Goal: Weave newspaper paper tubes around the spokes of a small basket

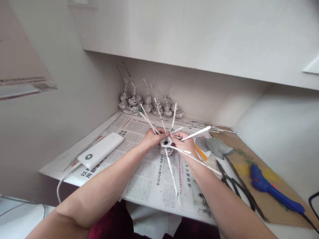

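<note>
Between my two hands is a small round weaving of rolled newspaper strips (pixel 166 150), with several long paper sticks (pixel 172 171) fanning out from it on all sides. A dark hollow shows at its middle. My left hand (pixel 156 137) is closed at its far left rim, thumb and fingers pinching the paper. Opposite it, my right hand (pixel 183 141) pinches at the far right rim, with paper sticks passing over and beside its fingers. The two sets of fingertips nearly meet. The underside of the weaving is partly hidden by the hands.
Newspaper (pixel 147 179) covers the table. Several gourd-shaped paper weavings (pixel 148 104) stand along the back wall. Loose paper sticks (pixel 194 123) lie behind my hands. A white power bank (pixel 101 150) with a cable sits left; scissors (pixel 233 182), a grey cloth (pixel 219 147) and a blue glue gun (pixel 271 189) lie right.
</note>
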The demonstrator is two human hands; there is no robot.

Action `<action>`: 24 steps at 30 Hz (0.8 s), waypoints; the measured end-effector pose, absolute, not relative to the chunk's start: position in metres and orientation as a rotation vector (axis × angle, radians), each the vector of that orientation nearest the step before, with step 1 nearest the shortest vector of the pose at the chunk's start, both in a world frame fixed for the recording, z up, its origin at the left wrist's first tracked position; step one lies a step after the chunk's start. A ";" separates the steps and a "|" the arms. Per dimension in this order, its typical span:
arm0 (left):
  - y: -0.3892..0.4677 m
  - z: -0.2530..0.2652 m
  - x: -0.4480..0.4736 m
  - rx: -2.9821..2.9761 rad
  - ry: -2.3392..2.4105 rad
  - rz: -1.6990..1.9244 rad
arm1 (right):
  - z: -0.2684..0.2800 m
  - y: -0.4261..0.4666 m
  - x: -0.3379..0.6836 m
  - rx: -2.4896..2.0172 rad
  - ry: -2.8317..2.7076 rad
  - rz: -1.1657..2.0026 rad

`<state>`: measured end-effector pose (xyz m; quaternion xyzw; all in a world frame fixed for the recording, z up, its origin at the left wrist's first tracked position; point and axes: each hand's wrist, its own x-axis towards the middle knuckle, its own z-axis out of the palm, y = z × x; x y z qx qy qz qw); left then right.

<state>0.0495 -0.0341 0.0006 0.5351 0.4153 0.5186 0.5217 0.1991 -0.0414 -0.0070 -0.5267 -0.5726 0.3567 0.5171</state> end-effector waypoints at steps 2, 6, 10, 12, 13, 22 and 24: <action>-0.033 -0.001 0.049 1.227 0.987 1.209 | -0.003 -0.045 0.198 -1.271 -1.382 0.871; -0.032 -0.002 0.050 1.119 0.983 1.142 | 0.002 -0.050 0.196 -1.296 -1.445 0.789; -0.035 -0.002 0.055 1.065 0.977 1.147 | -0.001 -0.048 0.196 -1.312 -1.482 0.697; -0.037 -0.002 0.058 1.074 0.960 1.213 | -0.003 -0.046 0.197 -1.330 -1.478 0.691; -0.038 -0.002 0.060 1.083 0.952 1.250 | -0.003 -0.046 0.198 -1.338 -1.476 0.686; -0.039 -0.003 0.061 1.039 0.959 1.239 | 0.003 -0.051 0.195 -1.332 -1.522 0.598; -0.040 -0.004 0.063 1.013 0.946 1.277 | 0.001 -0.050 0.195 -1.346 -1.485 0.628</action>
